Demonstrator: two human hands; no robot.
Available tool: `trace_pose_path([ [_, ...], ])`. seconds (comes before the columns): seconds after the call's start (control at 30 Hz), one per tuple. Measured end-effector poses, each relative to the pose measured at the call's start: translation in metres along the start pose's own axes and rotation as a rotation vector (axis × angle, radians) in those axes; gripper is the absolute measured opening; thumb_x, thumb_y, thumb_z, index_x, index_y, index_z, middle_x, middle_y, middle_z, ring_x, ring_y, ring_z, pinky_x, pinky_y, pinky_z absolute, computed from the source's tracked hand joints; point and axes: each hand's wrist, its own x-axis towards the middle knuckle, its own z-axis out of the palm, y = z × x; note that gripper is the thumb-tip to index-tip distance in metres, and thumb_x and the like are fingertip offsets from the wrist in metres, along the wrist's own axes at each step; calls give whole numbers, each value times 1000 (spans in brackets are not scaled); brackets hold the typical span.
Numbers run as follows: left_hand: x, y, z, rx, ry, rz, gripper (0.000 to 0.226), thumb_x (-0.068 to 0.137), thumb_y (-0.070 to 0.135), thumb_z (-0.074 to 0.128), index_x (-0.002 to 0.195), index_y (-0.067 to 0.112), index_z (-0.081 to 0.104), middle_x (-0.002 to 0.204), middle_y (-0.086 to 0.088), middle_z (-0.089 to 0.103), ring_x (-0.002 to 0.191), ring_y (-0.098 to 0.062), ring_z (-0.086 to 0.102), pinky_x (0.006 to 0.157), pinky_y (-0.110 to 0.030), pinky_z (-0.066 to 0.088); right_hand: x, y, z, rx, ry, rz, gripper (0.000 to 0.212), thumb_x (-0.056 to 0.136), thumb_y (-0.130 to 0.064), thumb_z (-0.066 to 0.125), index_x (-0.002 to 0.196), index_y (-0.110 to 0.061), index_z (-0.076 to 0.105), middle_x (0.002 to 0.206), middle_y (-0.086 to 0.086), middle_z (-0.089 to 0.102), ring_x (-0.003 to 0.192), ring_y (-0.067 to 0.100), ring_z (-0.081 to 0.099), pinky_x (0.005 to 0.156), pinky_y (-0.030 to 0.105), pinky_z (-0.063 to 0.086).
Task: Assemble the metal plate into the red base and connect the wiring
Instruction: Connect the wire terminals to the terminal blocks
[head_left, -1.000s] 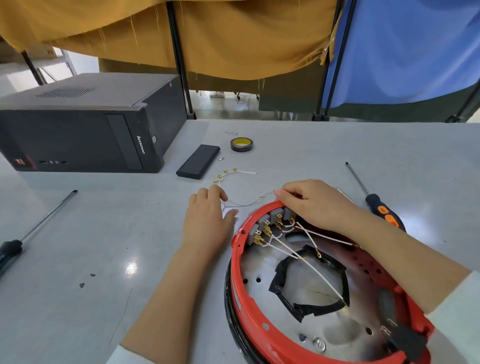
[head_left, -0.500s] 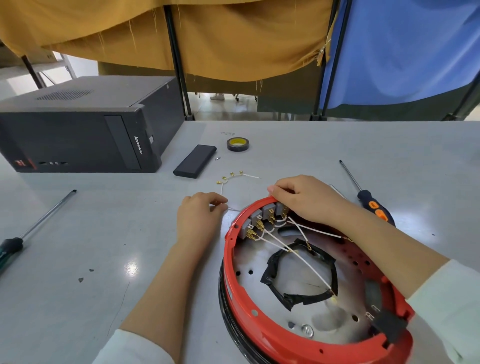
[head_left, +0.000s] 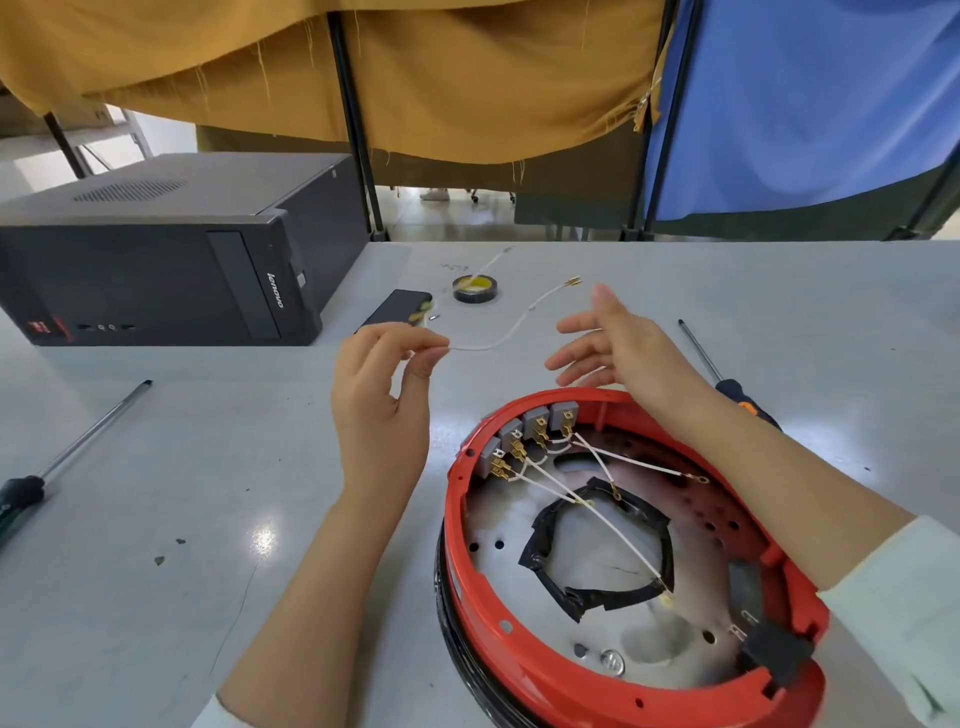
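Left grip (head_left: 382, 395) pinches white wire (head_left: 511, 325); right grip (head_left: 618, 348) spread open; computer (head_left: 156, 260) apparently reads "lenovo"

The red base (head_left: 524, 670) looks like moulded plastic with a smooth, slightly glossy finish. Inside it the metal plate (head_left: 649, 644) is dull grey, scuffed and stained. A ring of black tape (head_left: 597, 597) on the plate is wrinkled and shiny. The white wire (head_left: 506, 332) has a matt sheath and brass-coloured metal terminals. The table (head_left: 208, 493) is smooth pale grey with a soft sheen and a bright glare spot. At 10 o'clock the computer case (head_left: 156, 249) is matt dark metal and plastic. The ochre cloth (head_left: 415, 78) at 12 o'clock is coarse with frayed edges; the blue cloth (head_left: 805, 104) is smoother.
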Motion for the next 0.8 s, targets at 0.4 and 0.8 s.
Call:
trace_pose_path([
  [0.4,2,12,1,-97,-291,216,11,85,0,66,83,9,73,89,12,57,89,-10,54,83,-22,45,-2,-10,-19,401,-84,140,48,96,-49,41,104,-11,68,95,8,74,68,14,68,51,23,50],
  [0.8,14,14,-7,-807,-487,-596,40,96,45,34,133,31,45,76,-4,76,100,-24,70,107,-42,41,-13,-17,-17,477,-328,166,35,89,-2,54,123,-8,51,71,9,68,45,13,57,40,20,46],
])
